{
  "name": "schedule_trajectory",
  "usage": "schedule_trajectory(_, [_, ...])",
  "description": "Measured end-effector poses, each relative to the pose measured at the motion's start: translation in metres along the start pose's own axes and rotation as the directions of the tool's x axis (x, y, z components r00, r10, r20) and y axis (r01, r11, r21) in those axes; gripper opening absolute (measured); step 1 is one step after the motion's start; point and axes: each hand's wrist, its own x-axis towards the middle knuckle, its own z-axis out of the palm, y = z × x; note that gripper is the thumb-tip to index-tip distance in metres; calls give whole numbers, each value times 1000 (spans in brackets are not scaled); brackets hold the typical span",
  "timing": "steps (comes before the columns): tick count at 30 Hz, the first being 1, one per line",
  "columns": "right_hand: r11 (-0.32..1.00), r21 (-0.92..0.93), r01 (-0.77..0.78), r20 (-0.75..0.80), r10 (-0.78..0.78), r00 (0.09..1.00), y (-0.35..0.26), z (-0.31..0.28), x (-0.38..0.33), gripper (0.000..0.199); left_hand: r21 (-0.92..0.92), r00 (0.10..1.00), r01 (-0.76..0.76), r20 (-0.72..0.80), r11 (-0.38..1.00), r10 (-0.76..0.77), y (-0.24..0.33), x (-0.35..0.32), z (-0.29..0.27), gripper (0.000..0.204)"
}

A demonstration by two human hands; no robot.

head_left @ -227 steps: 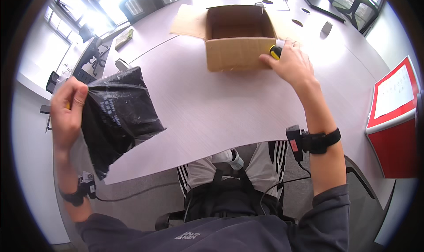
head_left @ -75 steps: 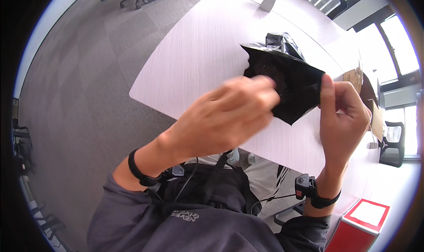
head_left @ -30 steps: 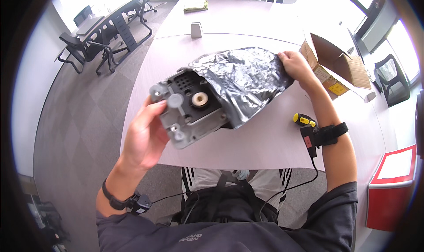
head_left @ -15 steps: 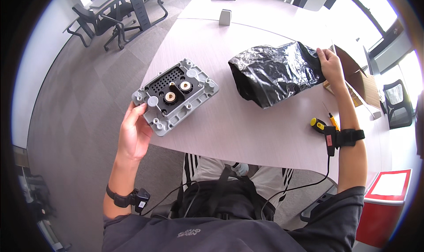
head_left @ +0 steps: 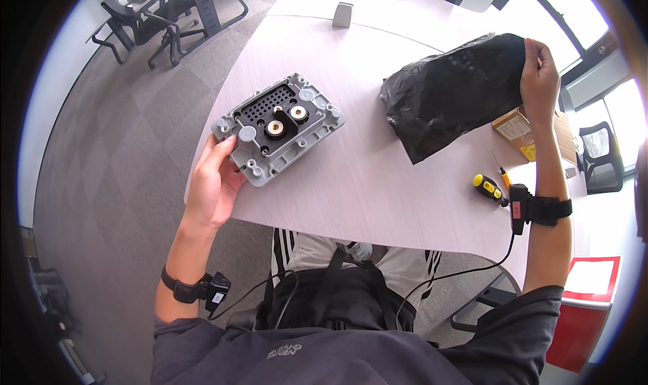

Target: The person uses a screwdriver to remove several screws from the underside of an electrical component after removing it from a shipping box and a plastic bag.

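Just one device (head_left: 280, 132), one bag (head_left: 455, 95)

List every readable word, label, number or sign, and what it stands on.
Dark shirt: pale lettering, not quoted here.
Black bag: faint printing, too blurred to read.
Cardboard box: pale and yellow labels, too small.
Left wrist device: white label, too small.
Right wrist device: red label, too small.
Grey-and-black housing: nothing legible.
White sheet: nothing legible.
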Motion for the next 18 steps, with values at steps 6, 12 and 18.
schedule_trajectory(6, [985,-96,145,-72,-152,986,-8,-16,41,42,46,999,-33,2,998,33,-2,-1,-2,33])
schedule_trajectory(12, [976,-182,121,-264,-167,950,-20,-39,85,43,102,998,-33,64,994,27,0,-2,-7,33])
schedule_trajectory(18, [611,449,-652,284,595,752,-47,18,41,39,137,995,-37,93,990,25,1,0,-15,36])
